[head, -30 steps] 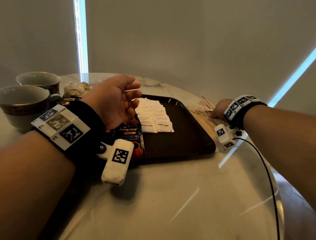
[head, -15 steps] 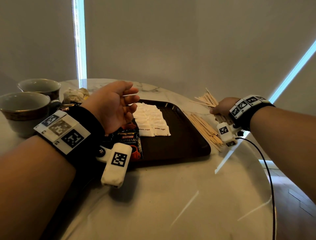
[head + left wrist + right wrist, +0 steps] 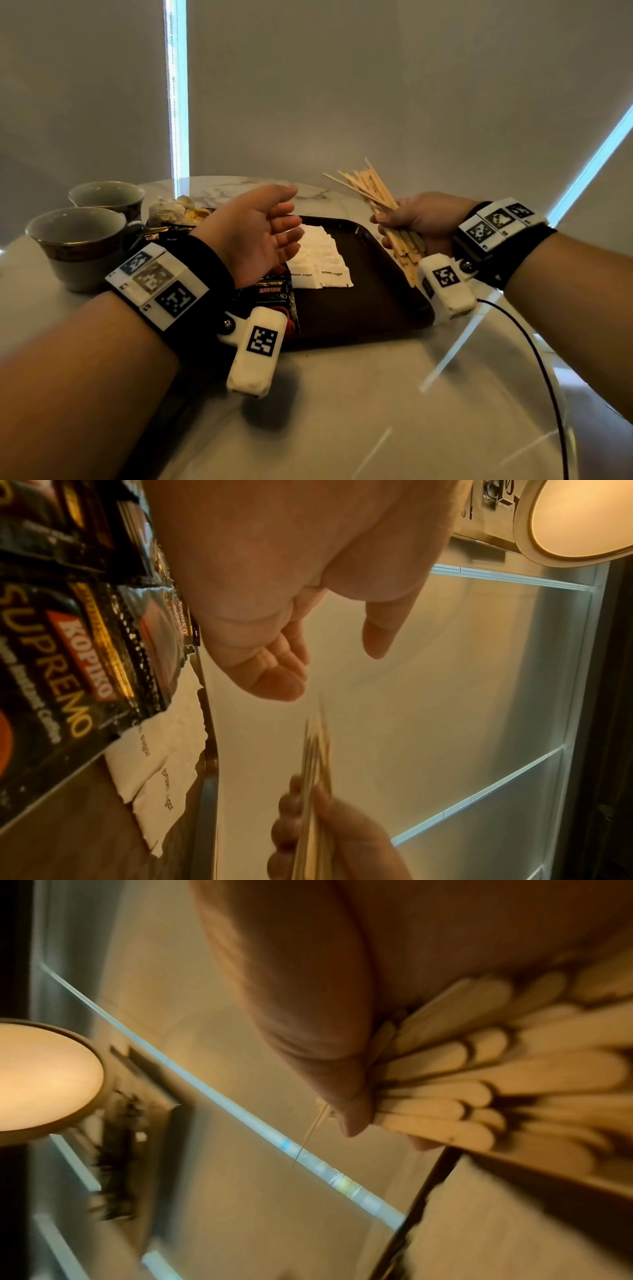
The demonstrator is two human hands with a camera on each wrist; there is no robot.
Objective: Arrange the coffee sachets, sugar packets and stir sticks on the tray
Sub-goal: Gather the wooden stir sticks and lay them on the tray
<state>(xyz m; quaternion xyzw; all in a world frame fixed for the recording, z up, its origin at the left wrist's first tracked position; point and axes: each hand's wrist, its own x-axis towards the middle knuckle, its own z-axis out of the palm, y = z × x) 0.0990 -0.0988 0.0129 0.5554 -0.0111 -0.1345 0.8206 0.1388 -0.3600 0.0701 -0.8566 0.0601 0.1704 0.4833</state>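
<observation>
One bundle of stir sticks [image 3: 383,209] now lifted off surface in my right hand [image 3: 423,219], fist clamped round it, beside tray [image 3: 394,301]. Placing comes next, I judge. Left hand [image 3: 260,233] spread, empty, above coffee sachets [image 3: 68,669] and sugar packets [image 3: 322,260]. Right wrist view alone shows stick ends fanned; head view shows tray's bare right side.

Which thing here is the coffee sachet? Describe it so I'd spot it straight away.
Find the dark brown tray on the marble table. At its near left corner, under the open left hand, lies the coffee sachet. Unlike the white brown-sugar packets beside it, it is glossy black with a red Kopiko label.
</observation>
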